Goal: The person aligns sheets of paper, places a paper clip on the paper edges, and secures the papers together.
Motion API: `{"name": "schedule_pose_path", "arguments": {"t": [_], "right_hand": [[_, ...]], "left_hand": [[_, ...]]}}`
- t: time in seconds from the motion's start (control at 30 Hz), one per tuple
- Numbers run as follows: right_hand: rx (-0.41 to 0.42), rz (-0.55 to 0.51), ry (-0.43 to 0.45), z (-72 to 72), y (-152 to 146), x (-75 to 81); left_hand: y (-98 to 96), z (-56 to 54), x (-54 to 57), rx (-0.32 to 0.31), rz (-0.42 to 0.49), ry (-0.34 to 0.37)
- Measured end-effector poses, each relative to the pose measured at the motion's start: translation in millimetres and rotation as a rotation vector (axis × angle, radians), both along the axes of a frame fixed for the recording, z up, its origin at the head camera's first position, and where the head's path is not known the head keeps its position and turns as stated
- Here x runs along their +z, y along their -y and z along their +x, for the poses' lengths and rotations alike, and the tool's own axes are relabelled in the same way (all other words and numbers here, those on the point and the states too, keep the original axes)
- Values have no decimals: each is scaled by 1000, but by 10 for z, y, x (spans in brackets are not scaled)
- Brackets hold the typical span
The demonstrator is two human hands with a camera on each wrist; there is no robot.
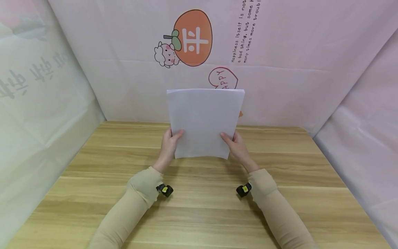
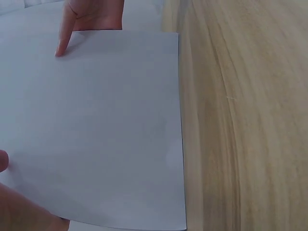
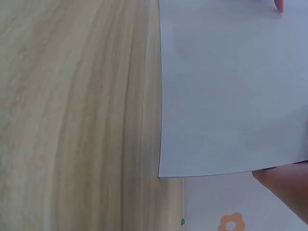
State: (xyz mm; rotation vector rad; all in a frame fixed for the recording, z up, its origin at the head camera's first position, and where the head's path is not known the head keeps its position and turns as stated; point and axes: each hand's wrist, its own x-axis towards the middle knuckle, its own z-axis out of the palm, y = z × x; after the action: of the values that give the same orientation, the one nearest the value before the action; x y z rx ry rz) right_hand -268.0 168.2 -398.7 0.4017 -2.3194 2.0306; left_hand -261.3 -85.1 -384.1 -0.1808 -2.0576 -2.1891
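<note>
A stack of white paper [image 1: 203, 117] is held up over the far part of the table, its broad blank face toward me. My left hand [image 1: 170, 143] grips its left edge, thumb on the front and fingers behind. On the opposite edge my right hand [image 1: 237, 147] does the same, thumb pressed on the face. The sheets bow slightly along the lower edge. In the left wrist view the paper [image 2: 106, 125] fills most of the left side. The right wrist view shows the paper's lower corner [image 3: 207, 120] with part of my right hand [image 3: 288, 187] at its edge.
The wood-grain table [image 1: 199, 214] spreads beneath both forearms. A pale cloth backdrop [image 1: 124, 83] with an orange cartoon fruit [image 1: 194, 38] and lettering rises behind it. White cloth walls [image 1: 40, 114] stand at both sides. Small black cameras [image 1: 164, 190] sit at my wrists.
</note>
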Motion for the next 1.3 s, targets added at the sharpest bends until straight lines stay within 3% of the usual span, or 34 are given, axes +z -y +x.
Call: {"name": "schedule_pose_path", "arguments": {"t": [0.83, 1.3], "right_hand": [[-33, 4, 32, 21, 29, 115], [-37, -35, -35, 37, 22, 210]], "left_hand": [[-64, 37, 101, 43, 30, -41], [-27, 31, 228, 59, 38, -99]]}}
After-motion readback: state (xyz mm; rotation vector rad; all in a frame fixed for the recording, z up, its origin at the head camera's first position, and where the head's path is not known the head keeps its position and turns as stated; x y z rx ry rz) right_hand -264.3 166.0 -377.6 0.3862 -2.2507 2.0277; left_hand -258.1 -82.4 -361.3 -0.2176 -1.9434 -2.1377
